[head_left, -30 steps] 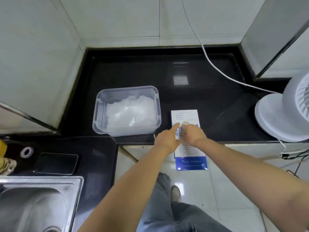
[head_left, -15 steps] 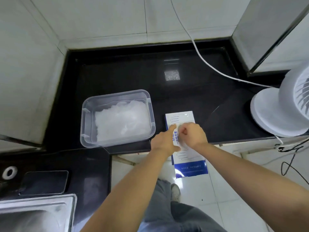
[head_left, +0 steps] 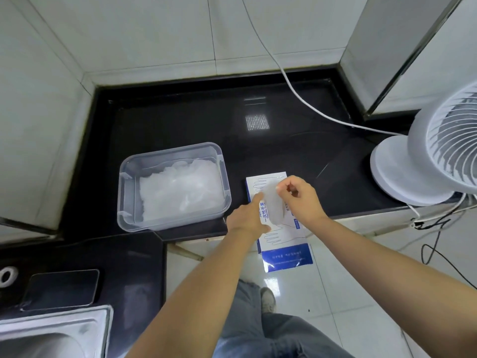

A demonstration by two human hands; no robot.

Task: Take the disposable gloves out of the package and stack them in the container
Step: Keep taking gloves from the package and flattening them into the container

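Observation:
A white and blue glove package (head_left: 285,254) lies flat on the black counter, its near end hanging over the counter's edge. My right hand (head_left: 300,200) pinches a thin clear glove (head_left: 273,202) and holds it lifted partway out above the package. My left hand (head_left: 249,217) rests on the package's left side with the index finger stretched along it. To the left stands a clear plastic container (head_left: 173,153) holding a pile of clear gloves (head_left: 178,189).
A white fan (head_left: 433,156) stands at the counter's right end, its white cable (head_left: 304,102) crossing the back of the counter. A dark phone (head_left: 62,288), a tape roll (head_left: 6,275) and a steel sink (head_left: 51,334) lie at the lower left.
My right hand has risen and moved right, drawing a clear glove out of the package. My left hand stays on the package. The view has shifted.

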